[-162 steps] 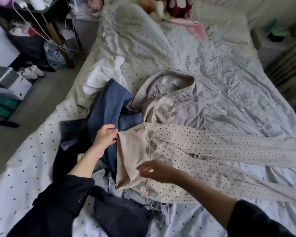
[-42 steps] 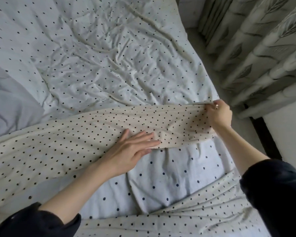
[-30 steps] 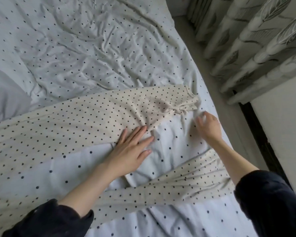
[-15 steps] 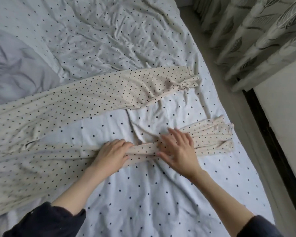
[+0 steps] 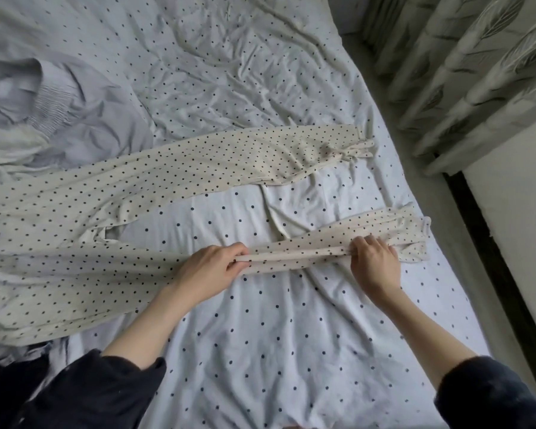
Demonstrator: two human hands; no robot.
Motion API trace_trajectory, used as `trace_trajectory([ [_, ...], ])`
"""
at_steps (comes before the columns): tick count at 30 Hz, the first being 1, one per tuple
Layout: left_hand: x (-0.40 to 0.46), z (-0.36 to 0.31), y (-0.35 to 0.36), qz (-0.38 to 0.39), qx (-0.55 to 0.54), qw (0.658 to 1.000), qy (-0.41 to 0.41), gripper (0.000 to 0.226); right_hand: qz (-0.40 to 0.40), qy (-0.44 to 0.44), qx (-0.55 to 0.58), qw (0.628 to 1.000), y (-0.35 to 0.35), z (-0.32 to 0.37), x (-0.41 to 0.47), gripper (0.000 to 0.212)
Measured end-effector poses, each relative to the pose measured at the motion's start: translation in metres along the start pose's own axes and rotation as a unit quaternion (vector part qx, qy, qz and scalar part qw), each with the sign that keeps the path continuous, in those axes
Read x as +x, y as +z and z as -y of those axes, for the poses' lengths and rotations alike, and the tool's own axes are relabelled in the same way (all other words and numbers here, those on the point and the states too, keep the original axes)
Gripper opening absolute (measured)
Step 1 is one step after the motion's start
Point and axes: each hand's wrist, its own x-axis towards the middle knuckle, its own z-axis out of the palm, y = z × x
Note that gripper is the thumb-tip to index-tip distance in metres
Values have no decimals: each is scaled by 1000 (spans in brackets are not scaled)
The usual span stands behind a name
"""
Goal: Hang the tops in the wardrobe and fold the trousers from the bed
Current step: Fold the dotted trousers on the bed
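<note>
The cream polka-dot trousers are spread flat across the dotted bedsheet, legs apart. The nearer leg is pinched in a lengthwise fold by the left hand, fingers curled. The same leg is gripped nearer its cuff by the right hand. A grey garment lies beyond the trousers' waist end.

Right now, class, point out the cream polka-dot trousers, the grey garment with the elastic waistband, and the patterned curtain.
Cream polka-dot trousers (image 5: 198, 162): head view, middle of far leg.
Grey garment (image 5: 84, 119): head view, body below waistband.
Patterned curtain (image 5: 464, 63): head view, middle folds.
</note>
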Motion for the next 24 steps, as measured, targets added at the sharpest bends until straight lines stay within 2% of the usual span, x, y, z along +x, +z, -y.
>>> trace_trajectory([
  [6, -31, -6, -14, 55, -51, 997, -11, 21, 0, 17, 34, 999, -31, -15, -63, 17],
  [11, -36, -14, -48, 220, -52, 974, -25, 24, 143, 56, -46, 987, -78, -24, -79, 17],
  [14, -32, -17, -71, 258, -124, 958, -25, 39, 214, 86, -85, 969, -104, -24, -72, 12],
  [16, -28, -18, -82, 253, -143, 956, -23, 35, 238, 94, -87, 963, -118, -23, -61, 11],
  [18, -22, -15, -88, 215, -136, 967, -23, 20, 227, 104, -72, 966, -127, -23, -48, 10],
  [22, -7, -4, -82, 86, -104, 990, -51, 18, 120, 115, -40, 985, -128, -26, -19, 11],
  [24, 4, 1, -75, 49, -100, 992, -61, 19, 78, 115, -34, 990, -120, -26, -2, 9],
])
